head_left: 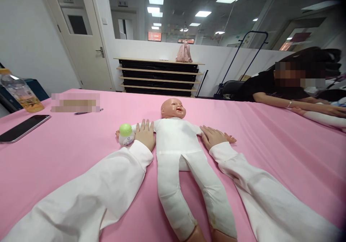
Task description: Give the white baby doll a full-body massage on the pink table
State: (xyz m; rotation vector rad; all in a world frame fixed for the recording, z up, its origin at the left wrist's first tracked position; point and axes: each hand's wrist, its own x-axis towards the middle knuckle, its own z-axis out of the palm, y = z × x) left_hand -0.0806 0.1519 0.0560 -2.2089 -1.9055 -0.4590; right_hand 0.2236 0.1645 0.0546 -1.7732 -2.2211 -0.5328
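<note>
Pink cloth lies under the inspected area in the head view. Directions are taken from the belly of the doll, twelve o'clock pointing away from me. The doll lies on its back between my hands, its white body running along the twelve-to-six line: bald head at twelve, turned towards two, and legs spread towards me at six.

My left hand is at nine o'clock, palm down, flattened, fingers fanned slightly, on one outstretched cloth arm. My right hand is at three, palm down, fingers extended close together over the other arm. Neither appears to grip anything. Both sit right beside the trunk; I find neither clearly nearer. A green-lidded jar stands at nine, just beyond my left hand.

Hidden or unclear: my hands cover most of both doll arms, and the jar partly blocks one doll hand. Whether my left fingers touch the trunk, I cannot tell. The feet are cut off by the lower edge. Towards ten, a blurred patch conceals whatever lies by the pen. Towards two, a co-worker leans over a white limb, cropped at the frame edge.
</note>
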